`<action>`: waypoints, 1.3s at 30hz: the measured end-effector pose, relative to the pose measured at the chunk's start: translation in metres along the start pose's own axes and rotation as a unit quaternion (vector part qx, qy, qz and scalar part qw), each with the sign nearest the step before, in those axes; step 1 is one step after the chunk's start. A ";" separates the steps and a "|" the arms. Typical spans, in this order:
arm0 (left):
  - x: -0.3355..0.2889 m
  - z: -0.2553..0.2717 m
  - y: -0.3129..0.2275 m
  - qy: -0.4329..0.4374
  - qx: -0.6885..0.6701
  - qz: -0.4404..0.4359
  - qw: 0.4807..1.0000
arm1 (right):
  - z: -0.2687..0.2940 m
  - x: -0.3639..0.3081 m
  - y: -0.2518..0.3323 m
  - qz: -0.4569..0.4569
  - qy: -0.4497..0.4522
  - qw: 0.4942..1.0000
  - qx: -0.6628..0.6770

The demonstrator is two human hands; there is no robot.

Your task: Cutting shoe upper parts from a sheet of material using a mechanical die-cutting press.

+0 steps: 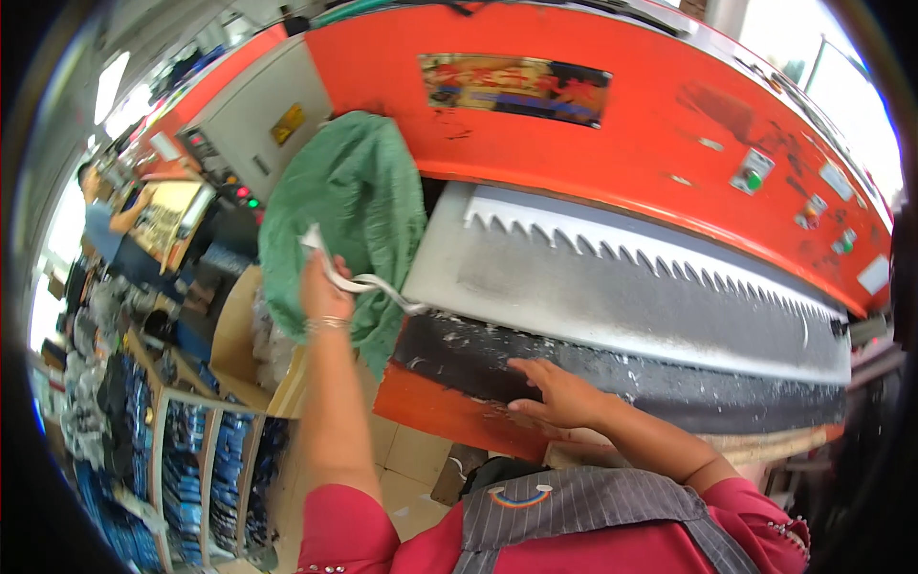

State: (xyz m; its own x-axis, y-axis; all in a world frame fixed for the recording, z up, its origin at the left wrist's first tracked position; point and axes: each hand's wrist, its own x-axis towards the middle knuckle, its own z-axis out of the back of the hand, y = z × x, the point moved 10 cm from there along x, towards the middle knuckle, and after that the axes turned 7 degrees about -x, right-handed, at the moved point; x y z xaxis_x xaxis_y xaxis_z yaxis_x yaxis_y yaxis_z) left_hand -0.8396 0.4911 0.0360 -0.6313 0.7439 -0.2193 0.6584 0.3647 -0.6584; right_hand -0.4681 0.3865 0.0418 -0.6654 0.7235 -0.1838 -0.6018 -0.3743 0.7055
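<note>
My left hand (326, 292) is closed around a limp white strip (371, 284), holding it in front of a green woven sack (349, 177). One end of the strip sticks up above the fingers; the other trails right to the corner of the machine bed. My right hand (562, 394), fingers spread and holding nothing, is over the black front ledge (459, 359), which is flecked with white scraps. Behind it lies the grey-white bed (574, 297). Along its far side runs a long white piece with a toothed edge (612, 244).
An orange machine body (574, 153) rises behind the bed, with a green button (754, 180) at right. Down at left are a cardboard box (237, 320) and a divided rack (206, 469) of blue items. Another person (110, 225) stands by a table at far left.
</note>
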 end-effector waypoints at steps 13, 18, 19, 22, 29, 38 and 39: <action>-0.167 -0.122 0.138 0.308 0.671 -0.249 0.627 | 0.023 -0.176 -0.080 -0.056 -0.217 0.974 -0.031; -0.415 -0.194 0.261 0.650 0.491 -0.257 0.520 | 0.054 -0.266 -0.081 -0.015 -0.310 0.948 -0.074; -0.453 -0.195 0.282 0.677 0.490 -0.204 0.510 | 0.054 -0.286 -0.088 -0.003 -0.312 0.948 -0.070; -0.498 -0.182 0.347 0.693 0.490 -0.100 0.520 | 0.060 -0.360 -0.110 -0.004 -0.301 0.951 -0.065; -0.561 -0.219 0.428 0.595 0.515 -0.037 0.616 | 0.070 -0.572 -0.231 -0.223 -0.304 0.925 -0.041; -0.543 -0.278 0.474 0.516 0.561 -0.126 0.635 | 0.171 -0.638 -0.310 -0.270 -0.337 0.899 -0.073; -0.536 -0.286 0.477 0.508 0.565 -0.128 0.638 | 0.184 -0.633 -0.314 -0.264 -0.347 0.897 -0.075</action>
State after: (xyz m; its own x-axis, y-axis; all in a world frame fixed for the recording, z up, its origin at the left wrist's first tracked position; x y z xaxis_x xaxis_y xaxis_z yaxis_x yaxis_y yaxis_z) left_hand -0.0695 0.4264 0.0450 0.3102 0.9292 0.2009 -0.4906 0.3375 -0.8034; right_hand 0.2231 0.1525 0.0623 0.1328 0.9903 0.0417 -0.8395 0.0900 0.5359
